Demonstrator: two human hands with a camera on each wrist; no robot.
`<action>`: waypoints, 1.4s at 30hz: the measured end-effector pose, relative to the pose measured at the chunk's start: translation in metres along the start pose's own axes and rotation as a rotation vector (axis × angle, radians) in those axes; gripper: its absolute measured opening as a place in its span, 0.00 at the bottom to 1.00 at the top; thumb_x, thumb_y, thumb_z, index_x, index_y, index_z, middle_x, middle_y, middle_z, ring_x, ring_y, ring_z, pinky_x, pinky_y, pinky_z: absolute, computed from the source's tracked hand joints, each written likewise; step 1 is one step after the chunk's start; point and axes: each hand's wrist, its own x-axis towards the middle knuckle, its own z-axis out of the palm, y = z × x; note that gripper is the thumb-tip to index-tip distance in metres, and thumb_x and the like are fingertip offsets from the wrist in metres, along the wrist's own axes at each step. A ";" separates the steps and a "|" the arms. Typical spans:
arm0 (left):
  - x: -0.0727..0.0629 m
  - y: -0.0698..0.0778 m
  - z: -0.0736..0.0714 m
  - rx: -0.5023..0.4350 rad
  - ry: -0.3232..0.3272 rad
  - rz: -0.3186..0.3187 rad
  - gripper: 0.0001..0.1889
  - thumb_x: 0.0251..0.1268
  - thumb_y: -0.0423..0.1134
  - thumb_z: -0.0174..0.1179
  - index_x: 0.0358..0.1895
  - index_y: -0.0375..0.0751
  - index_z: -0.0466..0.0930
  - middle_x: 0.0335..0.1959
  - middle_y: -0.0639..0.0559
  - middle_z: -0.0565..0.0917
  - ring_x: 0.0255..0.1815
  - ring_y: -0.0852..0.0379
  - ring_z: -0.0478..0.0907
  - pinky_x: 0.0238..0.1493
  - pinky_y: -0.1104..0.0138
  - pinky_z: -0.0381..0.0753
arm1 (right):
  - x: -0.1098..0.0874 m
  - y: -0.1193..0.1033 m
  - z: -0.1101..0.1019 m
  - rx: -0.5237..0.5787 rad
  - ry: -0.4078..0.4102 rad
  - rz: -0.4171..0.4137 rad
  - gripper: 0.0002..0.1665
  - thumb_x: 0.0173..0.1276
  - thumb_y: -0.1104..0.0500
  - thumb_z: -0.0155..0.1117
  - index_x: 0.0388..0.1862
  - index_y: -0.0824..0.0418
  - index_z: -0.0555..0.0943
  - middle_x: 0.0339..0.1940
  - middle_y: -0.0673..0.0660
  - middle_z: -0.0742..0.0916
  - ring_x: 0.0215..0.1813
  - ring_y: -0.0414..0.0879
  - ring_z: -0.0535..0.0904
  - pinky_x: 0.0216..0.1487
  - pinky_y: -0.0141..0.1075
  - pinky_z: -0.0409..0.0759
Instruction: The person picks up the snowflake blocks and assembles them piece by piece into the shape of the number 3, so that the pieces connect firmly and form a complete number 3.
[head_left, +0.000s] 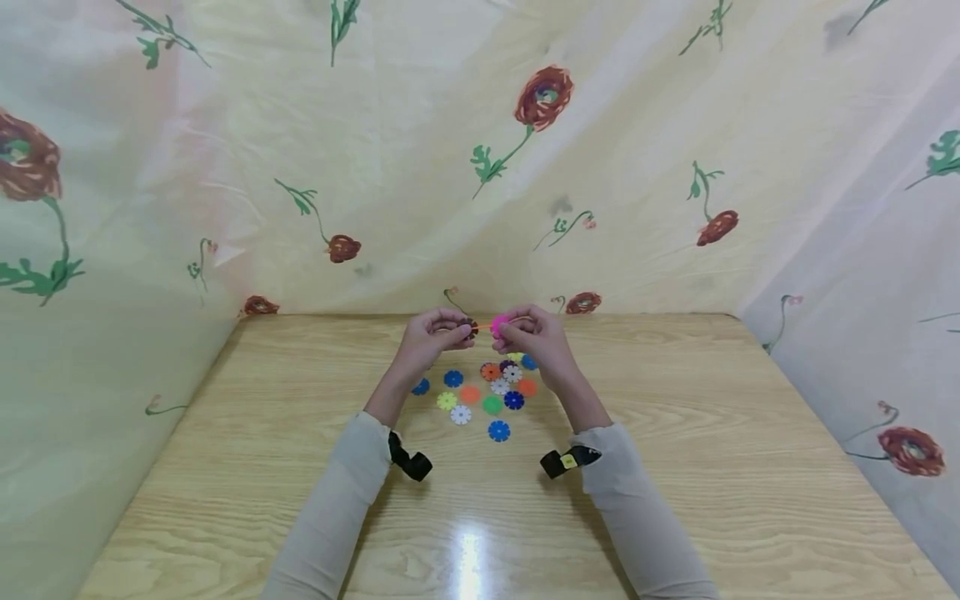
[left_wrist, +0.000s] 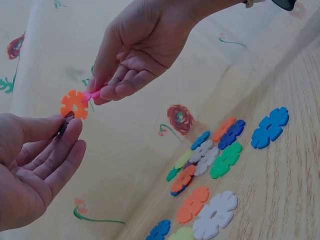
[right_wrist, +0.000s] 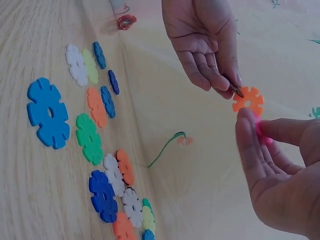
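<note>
Both hands are raised over the far part of the table and meet at a small chain of notched plastic discs. My left hand (head_left: 429,340) pinches a dark brown notched disc (head_left: 472,327) between thumb and fingers. A pink notched disc (head_left: 498,323) is pinched the same way by my right hand (head_left: 542,340). Between them stands an orange notched disc (right_wrist: 256,98), seen edge-on from the head and face-on in both wrist views. The brown and pink discs meet its opposite edges at an angle. Fingers partly cover the brown and pink discs.
Several loose notched discs lie below the hands on the wooden table (head_left: 285,450): a blue disc (head_left: 498,431) nearest me, a green disc (head_left: 492,405), a white disc (head_left: 461,415), others overlapping at right. A flowered cloth (head_left: 420,150) hangs behind and at both sides.
</note>
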 end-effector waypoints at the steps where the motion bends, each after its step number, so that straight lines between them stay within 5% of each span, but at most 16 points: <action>1: 0.000 0.000 0.000 0.003 -0.001 -0.002 0.11 0.72 0.29 0.61 0.53 0.28 0.79 0.40 0.48 0.88 0.36 0.60 0.88 0.53 0.59 0.88 | 0.000 0.000 0.000 -0.009 0.000 0.000 0.15 0.75 0.63 0.64 0.54 0.71 0.77 0.33 0.52 0.89 0.32 0.42 0.88 0.43 0.42 0.90; 7: -0.003 0.000 0.000 0.029 -0.010 -0.003 0.13 0.71 0.29 0.62 0.55 0.25 0.80 0.43 0.45 0.88 0.38 0.59 0.89 0.59 0.49 0.85 | -0.001 -0.001 -0.001 -0.070 -0.023 -0.018 0.16 0.74 0.61 0.65 0.54 0.70 0.79 0.36 0.56 0.91 0.33 0.44 0.88 0.48 0.53 0.89; 17: -0.006 0.004 -0.001 0.076 0.005 -0.004 0.15 0.70 0.33 0.65 0.54 0.27 0.83 0.43 0.46 0.90 0.41 0.59 0.88 0.53 0.60 0.88 | -0.001 -0.001 -0.005 -0.125 -0.052 -0.082 0.14 0.72 0.61 0.68 0.52 0.68 0.83 0.37 0.59 0.92 0.38 0.59 0.89 0.43 0.44 0.90; 25: -0.004 0.001 0.000 0.067 -0.037 0.007 0.16 0.68 0.32 0.67 0.54 0.25 0.82 0.43 0.46 0.91 0.41 0.59 0.89 0.58 0.49 0.85 | -0.003 -0.001 -0.011 -0.149 -0.064 -0.145 0.12 0.71 0.60 0.69 0.49 0.67 0.85 0.38 0.61 0.92 0.35 0.52 0.89 0.44 0.45 0.90; 32: -0.005 0.000 0.000 0.057 -0.024 0.001 0.15 0.69 0.31 0.65 0.55 0.25 0.82 0.43 0.45 0.91 0.40 0.59 0.89 0.58 0.50 0.86 | -0.003 -0.002 -0.008 -0.127 -0.090 -0.192 0.12 0.70 0.64 0.69 0.48 0.71 0.84 0.41 0.67 0.90 0.35 0.51 0.90 0.45 0.47 0.90; 42: -0.005 0.003 0.005 0.033 -0.062 0.011 0.13 0.70 0.31 0.65 0.53 0.28 0.82 0.43 0.45 0.89 0.42 0.57 0.89 0.56 0.53 0.86 | -0.003 -0.003 -0.005 -0.087 0.014 -0.170 0.13 0.71 0.64 0.68 0.49 0.72 0.84 0.33 0.50 0.91 0.33 0.45 0.89 0.48 0.49 0.89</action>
